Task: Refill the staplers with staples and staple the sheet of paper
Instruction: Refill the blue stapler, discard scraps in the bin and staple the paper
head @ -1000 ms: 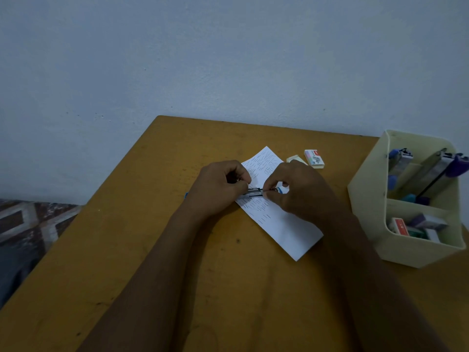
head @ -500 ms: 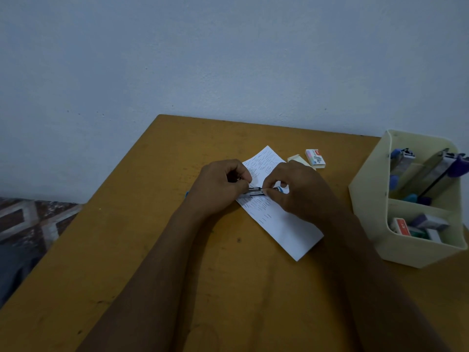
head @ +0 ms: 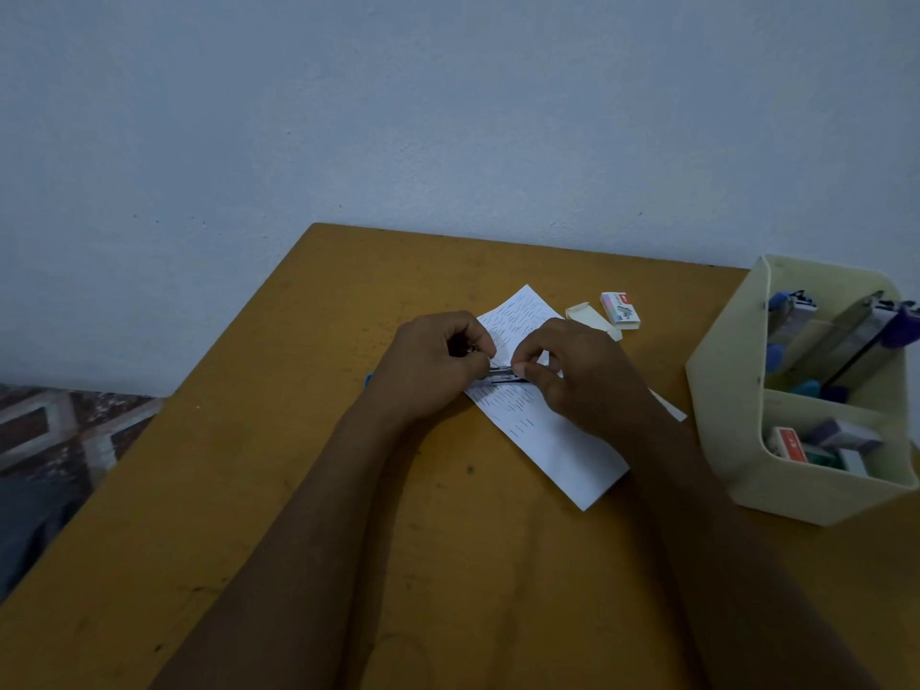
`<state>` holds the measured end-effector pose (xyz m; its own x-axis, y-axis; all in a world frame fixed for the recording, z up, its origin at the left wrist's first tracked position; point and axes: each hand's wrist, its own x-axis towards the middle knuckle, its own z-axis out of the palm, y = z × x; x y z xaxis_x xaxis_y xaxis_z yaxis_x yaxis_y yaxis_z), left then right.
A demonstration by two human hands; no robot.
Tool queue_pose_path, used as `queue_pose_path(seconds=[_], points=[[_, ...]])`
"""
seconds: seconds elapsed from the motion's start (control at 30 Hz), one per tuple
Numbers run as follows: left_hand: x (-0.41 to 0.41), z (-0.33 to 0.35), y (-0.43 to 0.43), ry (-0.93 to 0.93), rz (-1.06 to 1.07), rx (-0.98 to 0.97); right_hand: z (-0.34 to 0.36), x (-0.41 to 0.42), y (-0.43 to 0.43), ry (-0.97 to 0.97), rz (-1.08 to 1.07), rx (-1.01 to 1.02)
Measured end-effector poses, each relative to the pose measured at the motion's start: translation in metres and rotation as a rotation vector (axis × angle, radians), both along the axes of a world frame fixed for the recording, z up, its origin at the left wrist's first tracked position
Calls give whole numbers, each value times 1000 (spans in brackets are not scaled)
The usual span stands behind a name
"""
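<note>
As little had shifted above the sheet of paper (head: 552, 440), my left hand (head: 433, 366) gripped the stapler (head: 503, 375), my right hand (head: 587, 381) pinched its rail; I judged refilling unfinished.

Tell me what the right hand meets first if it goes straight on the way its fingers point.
The right hand points left and pinches the stapler; right behind that comes the left hand, which grips its other end. Both seem level; depth is unclear.

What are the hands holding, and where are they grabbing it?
A small stapler: the left hand grips one end, and the right hand pinches the metal part at the other end.
</note>
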<state>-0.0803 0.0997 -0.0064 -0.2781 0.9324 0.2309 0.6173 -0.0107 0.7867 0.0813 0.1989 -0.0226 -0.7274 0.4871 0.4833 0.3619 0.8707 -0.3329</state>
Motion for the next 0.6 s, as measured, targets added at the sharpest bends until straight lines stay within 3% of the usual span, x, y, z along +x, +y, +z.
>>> queue_pose_path(seconds=[0.17, 0.6], points=[[0, 0, 0, 0, -6, 2, -3, -4, -3, 9, -23, 79], [0, 0, 0, 1, 0, 0, 4, 3, -4, 62, -15, 57]])
